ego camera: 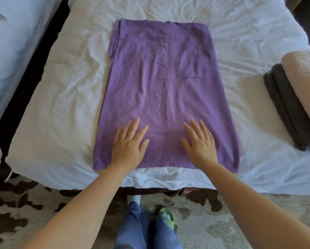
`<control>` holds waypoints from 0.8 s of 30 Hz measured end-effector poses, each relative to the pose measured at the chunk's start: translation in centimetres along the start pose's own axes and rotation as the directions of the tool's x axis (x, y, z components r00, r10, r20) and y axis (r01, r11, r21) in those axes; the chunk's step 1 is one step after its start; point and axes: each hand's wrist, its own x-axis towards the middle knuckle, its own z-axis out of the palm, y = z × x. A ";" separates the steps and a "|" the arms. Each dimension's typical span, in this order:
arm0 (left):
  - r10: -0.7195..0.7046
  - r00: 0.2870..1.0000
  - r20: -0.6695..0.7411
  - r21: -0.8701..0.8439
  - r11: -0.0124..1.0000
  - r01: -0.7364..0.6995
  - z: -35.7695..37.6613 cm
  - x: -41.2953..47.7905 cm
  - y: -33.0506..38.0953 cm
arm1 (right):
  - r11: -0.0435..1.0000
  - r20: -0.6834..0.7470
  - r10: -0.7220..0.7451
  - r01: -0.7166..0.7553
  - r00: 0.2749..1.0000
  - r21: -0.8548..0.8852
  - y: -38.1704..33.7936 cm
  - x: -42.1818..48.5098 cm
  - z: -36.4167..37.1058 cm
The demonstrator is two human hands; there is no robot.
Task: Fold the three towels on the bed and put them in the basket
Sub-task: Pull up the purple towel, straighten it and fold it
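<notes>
here the purple towel (165, 83) is laid lengthwise on the white-sheeted bed (60, 105), its near hem close to the bed's front edge. a second layer is seen along its far left edge, so it is judged to be folded once lengthwise. the left hand (128, 147) and the right hand (199, 144) are laid flat on the towel's near end, side by side and a little apart, palms down. the fingers (135, 125) of both are held straight and slightly spread, and nothing is pinched. the step in hand is judged to be the smoothing of this towel between folds.

at the right edge of the bed a dark grey folded towel (287, 108) is seen, with a beige quilted cloth (307, 72) lying against it; whether that cloth is a towel cannot be told. the basket is not in view.

for the next move, the two near corners would have to be pinched and carried up to the far hem, with the edges kept matched so that the under-layer at the left is not dragged askew. a further fold would likely be needed before the basket is sought.
</notes>
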 end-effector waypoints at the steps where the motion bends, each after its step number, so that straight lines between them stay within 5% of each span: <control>1: 0.033 0.996 0.079 0.037 0.999 -0.036 1.0 0.6 0.8 | 0.998 0.043 -0.044 0.046 0.998 -0.032 -1.1 0.7 1.3; 4: -0.065 0.966 0.252 0.183 0.983 0.018 3.7 -0.1 -1.1 | 0.985 0.128 0.027 -0.004 0.991 -0.172 0.2 0.2 3.6; 10: -0.169 0.964 0.207 0.235 0.965 0.119 1.4 -2.7 -6.3 | 0.883 0.029 0.423 -0.404 0.906 -0.240 9.9 -3.5 -0.4; 12: -0.175 0.976 0.133 0.166 0.974 0.152 0.5 -0.3 -4.6 | 0.907 -0.032 0.388 -0.388 0.921 -0.162 8.0 -1.5 -1.4; 15: -0.086 0.993 0.076 0.044 0.996 0.082 0.4 5.9 -1.1 | 0.982 -0.048 0.175 -0.178 0.983 -0.056 2.4 4.2 -0.9; 19: -0.063 0.976 0.209 0.100 0.994 0.043 3.3 11.8 -0.8 | 0.997 0.096 0.072 -0.070 0.993 -0.019 -1.6 10.5 2.8; 21: -0.177 0.951 0.253 0.212 0.969 0.124 4.6 11.9 -4.1 | 0.987 0.147 0.105 -0.086 0.984 -0.134 0.6 11.2 3.8; 24: -0.279 0.940 0.195 0.262 0.939 0.224 3.5 11.4 -9.4 | 0.920 0.068 0.341 -0.318 0.938 -0.228 6.0 11.1 2.4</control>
